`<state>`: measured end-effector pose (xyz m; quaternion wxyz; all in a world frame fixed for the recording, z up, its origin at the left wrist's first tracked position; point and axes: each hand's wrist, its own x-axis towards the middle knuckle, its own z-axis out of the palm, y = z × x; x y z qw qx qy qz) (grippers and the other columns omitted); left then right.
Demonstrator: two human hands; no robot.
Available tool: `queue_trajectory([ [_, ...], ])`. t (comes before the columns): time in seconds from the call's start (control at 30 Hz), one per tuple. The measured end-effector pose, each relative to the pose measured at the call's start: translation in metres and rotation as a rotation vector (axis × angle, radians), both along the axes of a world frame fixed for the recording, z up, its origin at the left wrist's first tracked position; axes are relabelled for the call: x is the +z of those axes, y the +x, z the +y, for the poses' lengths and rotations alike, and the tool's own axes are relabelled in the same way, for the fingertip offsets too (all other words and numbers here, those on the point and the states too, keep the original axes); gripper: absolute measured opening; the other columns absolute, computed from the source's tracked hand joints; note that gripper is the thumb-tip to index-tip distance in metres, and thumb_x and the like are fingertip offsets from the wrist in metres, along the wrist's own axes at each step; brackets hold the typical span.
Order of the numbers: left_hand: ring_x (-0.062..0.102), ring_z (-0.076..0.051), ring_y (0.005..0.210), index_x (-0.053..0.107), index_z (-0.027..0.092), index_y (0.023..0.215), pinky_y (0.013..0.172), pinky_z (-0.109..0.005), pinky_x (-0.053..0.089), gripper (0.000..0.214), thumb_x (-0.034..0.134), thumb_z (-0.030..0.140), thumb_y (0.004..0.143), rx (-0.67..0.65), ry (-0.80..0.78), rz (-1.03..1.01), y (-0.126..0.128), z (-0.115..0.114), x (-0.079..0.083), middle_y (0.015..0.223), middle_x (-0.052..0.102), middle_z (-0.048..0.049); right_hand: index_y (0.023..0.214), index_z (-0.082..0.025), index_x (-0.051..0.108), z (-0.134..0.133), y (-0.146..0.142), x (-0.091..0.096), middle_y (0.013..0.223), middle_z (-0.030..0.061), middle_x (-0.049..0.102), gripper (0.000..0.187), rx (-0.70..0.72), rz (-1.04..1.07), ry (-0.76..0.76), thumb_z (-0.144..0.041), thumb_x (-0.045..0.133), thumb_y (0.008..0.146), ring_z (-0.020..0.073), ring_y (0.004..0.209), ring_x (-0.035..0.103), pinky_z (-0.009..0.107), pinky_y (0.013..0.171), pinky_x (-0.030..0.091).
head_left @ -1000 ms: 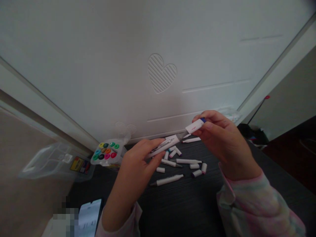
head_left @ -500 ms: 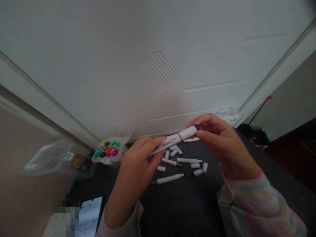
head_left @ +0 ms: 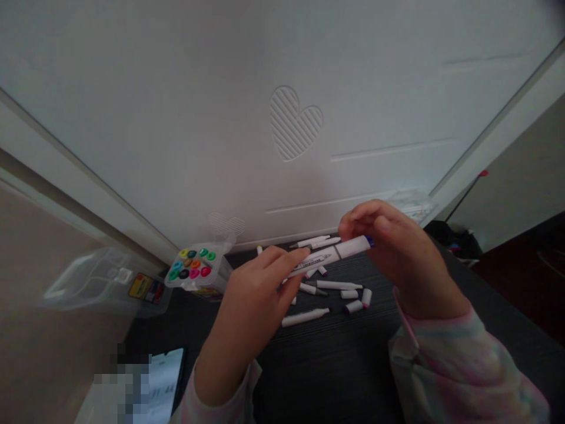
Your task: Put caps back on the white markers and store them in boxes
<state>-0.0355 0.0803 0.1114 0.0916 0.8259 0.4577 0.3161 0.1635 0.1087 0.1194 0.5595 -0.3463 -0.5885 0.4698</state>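
Observation:
My left hand (head_left: pixel 258 294) is closed around a white marker (head_left: pixel 351 247) with a dark band, printed lettering and a blue end that points to the right. By that blue end hovers my right hand (head_left: pixel 392 250), its thumb raised off the marker and its fingers loosely curled with a gap. Under the hands lie uncapped white markers (head_left: pixel 304 317), another marker (head_left: pixel 339 285), and several loose caps (head_left: pixel 354 306) on the dark tabletop. Part of the held marker is hidden by my left fingers.
To the left stands a clear case (head_left: pixel 216 277) of markers with coloured ends, its transparent lid (head_left: pixel 97 285) beside it. A phone (head_left: pixel 165 377) lies at the lower left. A white panel with an embossed heart (head_left: pixel 295 125) rises behind the table.
My right thumb and fingers have let go of the marker's blue end. The marker in my left hand has shifted slightly to the right and down.

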Motion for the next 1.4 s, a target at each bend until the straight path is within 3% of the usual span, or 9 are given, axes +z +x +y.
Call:
queue_trajectory([
  [0.23, 0.061, -0.014, 0.079, 0.059, 0.024, 0.109, 0.068, -0.022, 0.043, 0.029, 0.056, 0.026, 0.080, -0.004, 0.048, -0.023, -0.001, -0.002, 0.001, 0.090, 0.066, -0.0023, 0.080, -0.024, 0.063, -0.008, 0.000, 0.002, 0.075, -0.0015, 0.058, 0.009, 0.139, -0.332, -0.090, -0.027, 0.066, 0.072, 0.0104, 0.064, 0.052, 0.020, 0.052, 0.041],
  [0.4, 0.060, -0.012, 0.070, 0.058, 0.023, 0.110, 0.064, -0.020, 0.045, 0.038, 0.064, 0.029, 0.074, -0.007, -0.043, -0.186, -0.004, -0.008, 0.008, 0.084, 0.066, -0.0003, 0.076, -0.023, 0.065, -0.009, 0.004, 0.002, 0.077, -0.0004, 0.061, 0.008, 0.122, -0.255, -0.043, -0.025, 0.069, 0.069, 0.0123, 0.071, 0.056, 0.020, 0.055, 0.042],
  [0.53, 0.058, -0.009, 0.060, 0.056, 0.023, 0.110, 0.052, -0.018, 0.043, 0.033, 0.060, 0.026, 0.077, -0.043, -0.152, -0.332, -0.011, -0.012, 0.013, 0.076, 0.063, 0.0023, 0.076, -0.024, 0.065, -0.011, 0.005, 0.003, 0.078, -0.0016, 0.062, 0.009, 0.173, -0.196, -0.029, -0.021, 0.070, 0.069, 0.0109, 0.073, 0.057, 0.020, 0.060, 0.044],
  [0.63, 0.055, -0.008, 0.056, 0.059, 0.022, 0.102, 0.047, -0.017, 0.039, 0.028, 0.062, 0.027, 0.075, -0.046, -0.158, -0.294, -0.013, -0.011, 0.014, 0.071, 0.061, 0.0036, 0.076, -0.024, 0.064, -0.011, 0.004, 0.003, 0.081, -0.0014, 0.062, 0.009, 0.213, -0.200, -0.019, -0.019, 0.069, 0.070, 0.0114, 0.078, 0.057, 0.020, 0.063, 0.044],
  [0.73, 0.055, -0.008, 0.058, 0.063, 0.020, 0.092, 0.052, -0.018, 0.040, 0.022, 0.065, 0.026, 0.072, -0.061, -0.142, -0.223, -0.010, -0.009, 0.015, 0.070, 0.061, 0.0033, 0.076, -0.022, 0.063, -0.010, 0.004, 0.003, 0.081, -0.0005, 0.061, 0.005, 0.236, -0.236, -0.013, -0.020, 0.067, 0.073, 0.0119, 0.081, 0.056, 0.020, 0.064, 0.043],
  [0.9, 0.055, -0.007, 0.062, 0.063, 0.018, 0.082, 0.056, -0.017, 0.041, 0.013, 0.066, 0.023, 0.071, -0.103, -0.170, -0.160, -0.005, -0.008, 0.017, 0.071, 0.062, 0.0032, 0.070, -0.017, 0.059, -0.011, 0.004, 0.006, 0.072, 0.0001, 0.056, 0.011, 0.341, -0.365, -0.078, -0.023, 0.061, 0.078, 0.0103, 0.071, 0.053, 0.020, 0.060, 0.040],
  [1.13, 0.054, -0.009, 0.059, 0.064, 0.017, 0.086, 0.056, -0.019, 0.041, 0.017, 0.066, 0.024, 0.071, -0.078, -0.184, -0.173, -0.003, -0.010, 0.017, 0.069, 0.061, 0.0021, 0.067, -0.017, 0.055, -0.013, -0.004, 0.005, 0.067, -0.0011, 0.051, 0.018, 0.277, -0.328, -0.111, -0.029, 0.057, 0.080, 0.0094, 0.065, 0.047, 0.020, 0.054, 0.035],
  [1.27, 0.054, -0.009, 0.056, 0.064, 0.018, 0.085, 0.053, -0.019, 0.041, 0.013, 0.059, 0.026, 0.076, -0.004, -0.221, -0.304, 0.001, -0.011, 0.015, 0.063, 0.060, 0.0026, 0.067, -0.018, 0.058, -0.011, -0.011, 0.002, 0.064, -0.0022, 0.053, 0.019, 0.208, -0.218, -0.118, -0.030, 0.055, 0.081, 0.0084, 0.060, 0.048, 0.019, 0.052, 0.036],
  [1.4, 0.056, -0.007, 0.055, 0.063, 0.019, 0.083, 0.050, -0.016, 0.041, 0.010, 0.056, 0.025, 0.079, 0.028, -0.262, -0.480, 0.003, -0.010, 0.012, 0.066, 0.062, 0.0036, 0.071, -0.018, 0.061, -0.012, -0.015, 0.002, 0.064, -0.0030, 0.055, 0.017, 0.265, -0.125, -0.158, -0.028, 0.054, 0.082, 0.0063, 0.053, 0.049, 0.017, 0.049, 0.039],
])
